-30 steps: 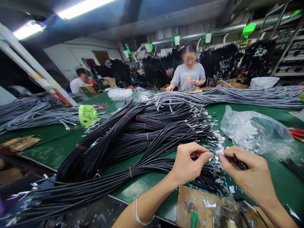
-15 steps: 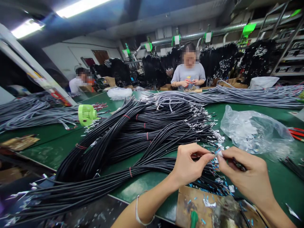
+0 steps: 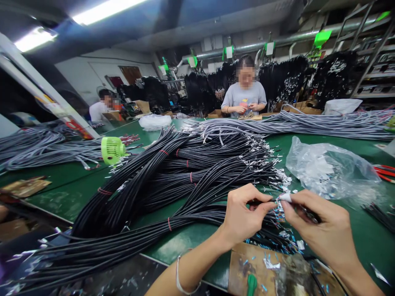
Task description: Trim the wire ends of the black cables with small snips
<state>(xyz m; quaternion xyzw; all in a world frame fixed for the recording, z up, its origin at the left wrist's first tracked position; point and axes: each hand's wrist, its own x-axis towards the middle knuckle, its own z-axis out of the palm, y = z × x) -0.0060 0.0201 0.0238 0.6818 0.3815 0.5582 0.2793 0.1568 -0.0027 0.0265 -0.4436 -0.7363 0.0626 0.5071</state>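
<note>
My left hand (image 3: 242,213) is closed in a pinch on the end of a black cable (image 3: 262,202) over the green table (image 3: 77,193). My right hand (image 3: 321,230) is closed too, its thumb and forefinger pinching a small white connector (image 3: 285,197) at that cable's tip, with a thin dark tool (image 3: 308,213) tucked in its fingers. The two hands meet fingertip to fingertip. Just beyond them lies a big heap of bundled black cables (image 3: 173,181) tied with red bands, their stripped ends pointing right.
A clear plastic bag (image 3: 330,168) of small white parts lies to the right. A green fan (image 3: 111,150) stands left, with grey cable bundles (image 3: 324,123) behind. Cardboard (image 3: 265,271) with scraps sits at the near edge. Two other people work at the far side.
My hands have stayed together, shifting slightly; the left hand's fingers have regripped the cable end. The person across has drawn both hands together in front of the chest.
</note>
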